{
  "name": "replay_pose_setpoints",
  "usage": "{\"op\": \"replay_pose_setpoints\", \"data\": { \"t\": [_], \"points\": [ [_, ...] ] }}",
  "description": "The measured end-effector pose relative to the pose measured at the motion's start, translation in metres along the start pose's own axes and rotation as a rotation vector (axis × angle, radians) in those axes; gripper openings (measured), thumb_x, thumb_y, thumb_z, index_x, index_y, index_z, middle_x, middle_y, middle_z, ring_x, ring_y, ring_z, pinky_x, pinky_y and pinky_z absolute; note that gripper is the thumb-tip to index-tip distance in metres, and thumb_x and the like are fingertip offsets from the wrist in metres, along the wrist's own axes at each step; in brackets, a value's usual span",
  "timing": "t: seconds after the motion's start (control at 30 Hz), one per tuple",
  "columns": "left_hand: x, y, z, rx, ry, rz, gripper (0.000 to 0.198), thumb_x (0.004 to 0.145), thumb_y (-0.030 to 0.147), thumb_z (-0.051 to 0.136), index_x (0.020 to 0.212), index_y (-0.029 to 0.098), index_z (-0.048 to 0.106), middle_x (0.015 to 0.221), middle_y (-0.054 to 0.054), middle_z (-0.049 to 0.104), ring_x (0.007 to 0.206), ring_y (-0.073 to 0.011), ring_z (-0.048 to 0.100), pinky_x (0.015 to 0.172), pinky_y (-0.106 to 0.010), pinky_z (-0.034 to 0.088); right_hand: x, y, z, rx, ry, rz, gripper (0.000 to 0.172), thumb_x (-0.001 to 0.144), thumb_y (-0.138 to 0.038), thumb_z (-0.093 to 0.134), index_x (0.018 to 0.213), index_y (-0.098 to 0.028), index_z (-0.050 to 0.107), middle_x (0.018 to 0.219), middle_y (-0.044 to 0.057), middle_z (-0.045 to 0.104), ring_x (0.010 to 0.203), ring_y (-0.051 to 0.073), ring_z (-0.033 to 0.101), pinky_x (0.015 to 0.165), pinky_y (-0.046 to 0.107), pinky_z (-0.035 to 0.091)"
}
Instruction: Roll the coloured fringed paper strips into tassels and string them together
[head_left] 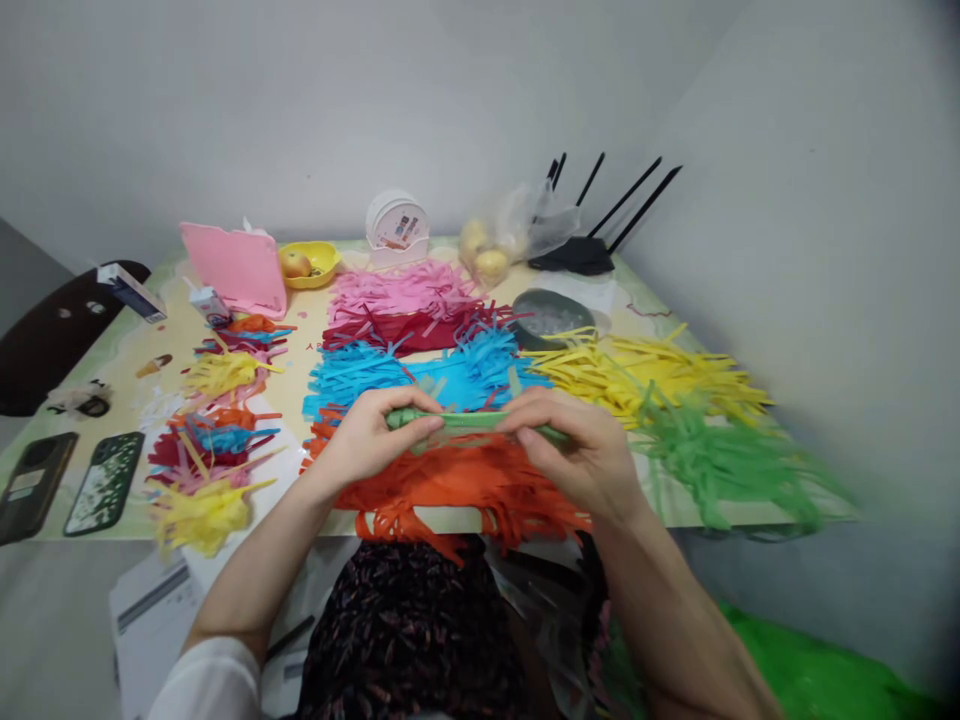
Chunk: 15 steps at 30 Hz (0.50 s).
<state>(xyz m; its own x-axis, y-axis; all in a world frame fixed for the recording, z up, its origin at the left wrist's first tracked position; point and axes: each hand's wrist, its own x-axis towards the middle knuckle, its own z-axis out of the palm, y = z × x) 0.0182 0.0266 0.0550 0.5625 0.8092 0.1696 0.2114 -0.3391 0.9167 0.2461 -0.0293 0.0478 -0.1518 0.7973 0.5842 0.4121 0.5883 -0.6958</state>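
My left hand (382, 430) pinches the left end of a rolled green paper strip (469, 420), and my right hand (577, 445) pinches its right end. The strip is stretched level between them, above the table. Beneath and behind it lie fringed paper pieces: orange (465, 475) nearest me, then blue (427, 380), dark red (397, 330) and pink (409, 290). To the right are yellow fringes (645, 375) and green fringes (720, 460). Small multicolour tassel bunches (202, 510) lie on the left.
Two phones (105, 483) lie at the table's left edge. Toward the back stand a pink tablet case (236, 265), a yellow bowl (322, 265) with fruit, a round white object (397, 220), bagged fruit (491, 262) and a black device with antennas (574, 256).
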Motion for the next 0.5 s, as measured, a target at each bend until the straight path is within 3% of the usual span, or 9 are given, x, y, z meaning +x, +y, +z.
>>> {"op": "replay_pose_setpoints", "data": {
  "t": [0.13,0.2,0.33,0.5],
  "points": [
    [-0.001,-0.002,-0.001,0.066,0.032,0.041,0.016,0.088,0.031,0.064,0.082,0.016,0.062,0.083,-0.003,0.069,0.078,-0.0142,0.062,0.073,-0.024,0.047,0.001,0.002,0.002,-0.117,-0.002,0.157,0.015,0.087,-0.023,0.062,0.098,-0.023,0.073,0.091,0.004,0.075,0.082,0.019,0.069,0.075,0.031,0.053],
    [-0.003,-0.002,0.001,0.021,0.034,0.047,0.016,0.089,0.031,0.063,0.084,0.017,0.059,0.083,-0.003,0.069,0.078,-0.0146,0.064,0.073,-0.025,0.048,0.002,0.003,0.003,-0.117,-0.003,0.227,0.010,0.086,-0.026,0.066,0.092,-0.022,0.072,0.091,0.004,0.075,0.083,0.019,0.069,0.075,0.030,0.053],
    [-0.004,-0.002,0.005,-0.151,0.026,0.005,0.014,0.090,0.031,0.062,0.089,0.017,0.058,0.073,-0.002,0.069,0.068,-0.0140,0.067,0.069,-0.025,0.051,0.000,0.003,0.008,0.087,0.001,0.346,0.006,0.086,-0.027,0.067,0.085,-0.021,0.067,0.076,0.001,0.073,0.068,0.016,0.069,0.064,0.027,0.055],
    [-0.004,-0.009,0.008,-0.388,0.036,-0.052,0.022,0.089,0.033,0.064,0.101,0.016,0.072,0.076,-0.004,0.073,0.062,-0.0140,0.067,0.065,-0.027,0.053,-0.001,0.004,0.014,0.311,0.068,0.393,0.013,0.086,-0.026,0.067,0.094,-0.022,0.076,0.072,0.002,0.075,0.061,0.015,0.070,0.060,0.027,0.059]
  ]
}}
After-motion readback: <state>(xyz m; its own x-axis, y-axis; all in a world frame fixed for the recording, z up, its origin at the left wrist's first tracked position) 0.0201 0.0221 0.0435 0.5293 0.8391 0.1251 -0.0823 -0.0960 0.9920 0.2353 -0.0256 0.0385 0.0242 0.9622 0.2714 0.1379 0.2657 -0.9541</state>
